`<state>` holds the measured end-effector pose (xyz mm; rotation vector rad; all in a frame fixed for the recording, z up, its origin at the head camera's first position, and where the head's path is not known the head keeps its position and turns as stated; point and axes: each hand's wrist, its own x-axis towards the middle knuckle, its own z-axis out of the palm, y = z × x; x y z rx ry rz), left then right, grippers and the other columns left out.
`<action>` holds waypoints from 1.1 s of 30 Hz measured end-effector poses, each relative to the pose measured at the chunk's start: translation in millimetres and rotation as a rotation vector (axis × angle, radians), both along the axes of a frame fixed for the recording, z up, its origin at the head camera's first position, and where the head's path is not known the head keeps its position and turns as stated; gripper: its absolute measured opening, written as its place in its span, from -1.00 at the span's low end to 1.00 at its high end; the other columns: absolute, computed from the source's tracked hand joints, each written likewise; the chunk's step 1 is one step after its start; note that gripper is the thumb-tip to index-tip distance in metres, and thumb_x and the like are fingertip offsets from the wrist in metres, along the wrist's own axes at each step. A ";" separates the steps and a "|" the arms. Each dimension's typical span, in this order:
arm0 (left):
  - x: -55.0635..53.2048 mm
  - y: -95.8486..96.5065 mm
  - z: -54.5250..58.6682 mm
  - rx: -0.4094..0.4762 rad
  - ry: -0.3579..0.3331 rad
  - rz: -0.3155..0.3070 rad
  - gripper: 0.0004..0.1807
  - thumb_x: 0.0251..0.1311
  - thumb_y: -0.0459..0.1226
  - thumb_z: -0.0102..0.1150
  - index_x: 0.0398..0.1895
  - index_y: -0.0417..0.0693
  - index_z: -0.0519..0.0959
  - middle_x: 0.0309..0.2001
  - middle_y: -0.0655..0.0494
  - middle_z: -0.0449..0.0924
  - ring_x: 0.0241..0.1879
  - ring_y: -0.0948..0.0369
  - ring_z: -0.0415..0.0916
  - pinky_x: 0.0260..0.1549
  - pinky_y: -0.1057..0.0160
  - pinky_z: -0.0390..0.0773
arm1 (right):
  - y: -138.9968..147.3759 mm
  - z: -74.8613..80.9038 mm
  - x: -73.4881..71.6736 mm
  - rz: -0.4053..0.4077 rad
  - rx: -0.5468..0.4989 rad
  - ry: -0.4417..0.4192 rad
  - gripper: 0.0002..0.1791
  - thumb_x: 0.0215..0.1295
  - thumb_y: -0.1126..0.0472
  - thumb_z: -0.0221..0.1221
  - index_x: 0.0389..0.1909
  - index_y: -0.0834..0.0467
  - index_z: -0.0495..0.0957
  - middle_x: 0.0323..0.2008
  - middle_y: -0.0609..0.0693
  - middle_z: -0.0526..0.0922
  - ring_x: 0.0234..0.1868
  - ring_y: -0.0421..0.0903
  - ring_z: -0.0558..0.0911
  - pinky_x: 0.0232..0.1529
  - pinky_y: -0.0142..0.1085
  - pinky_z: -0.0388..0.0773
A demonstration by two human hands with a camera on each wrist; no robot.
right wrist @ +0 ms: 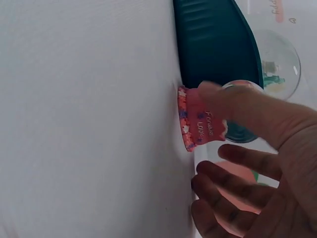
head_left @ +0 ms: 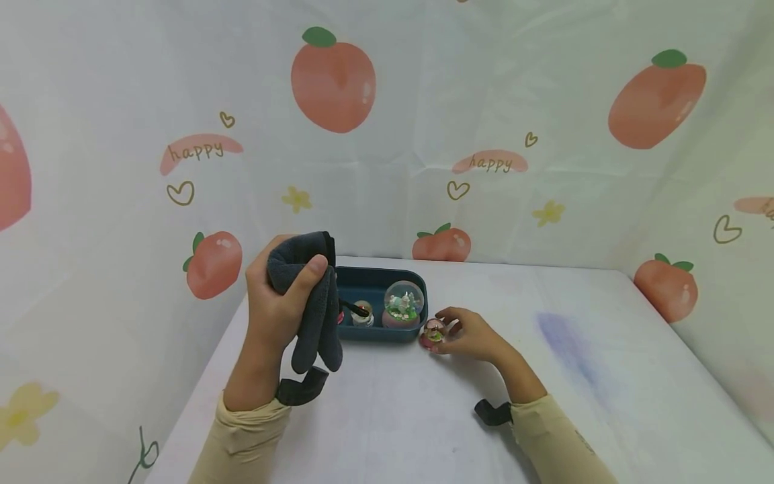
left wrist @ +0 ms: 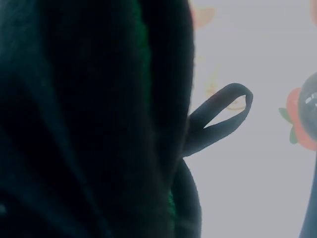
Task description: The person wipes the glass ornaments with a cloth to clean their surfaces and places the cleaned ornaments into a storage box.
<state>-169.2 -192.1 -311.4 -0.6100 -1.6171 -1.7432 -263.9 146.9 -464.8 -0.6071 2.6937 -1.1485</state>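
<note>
My left hand grips a folded dark grey cloth above the table, thumb across its front. The cloth fills much of the left wrist view, and a dark fabric loop sticks out from it. A small snow globe stands on the table against the right end of a dark teal tray. Its pink base carries lettering. My right hand is beside this globe, thumb overlapping it and the other fingers spread apart from it in the right wrist view.
Inside the tray are a larger snow globe at the right and a small one near the middle. The cloth and left hand hide the tray's left part. A fruit-print sheet hangs behind the white table.
</note>
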 end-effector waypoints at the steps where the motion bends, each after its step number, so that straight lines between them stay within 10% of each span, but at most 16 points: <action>1: -0.1 0.3 -0.2 -0.002 -0.001 0.002 -0.75 0.28 -0.33 0.35 -0.10 -0.39 0.64 -0.31 0.03 0.73 -0.45 0.17 0.75 -0.41 0.31 0.74 | -0.7 -0.4 -0.7 -0.005 0.008 -0.004 -0.25 -0.01 0.11 0.64 0.23 0.21 0.61 0.01 0.06 0.71 -0.06 -0.06 0.67 -0.04 -0.22 0.63; 33: 1.3 5.0 -3.3 -0.034 -0.059 -0.031 -0.76 0.31 -0.35 0.31 -0.06 -0.34 0.61 -0.35 0.02 0.71 -0.59 0.08 0.73 -0.59 0.14 0.74 | -10.1 -2.1 -0.4 -0.008 0.039 0.013 -0.52 0.03 0.20 0.62 -0.07 0.26 0.66 -0.19 0.01 0.65 -0.16 -0.07 0.59 -0.18 -0.27 0.57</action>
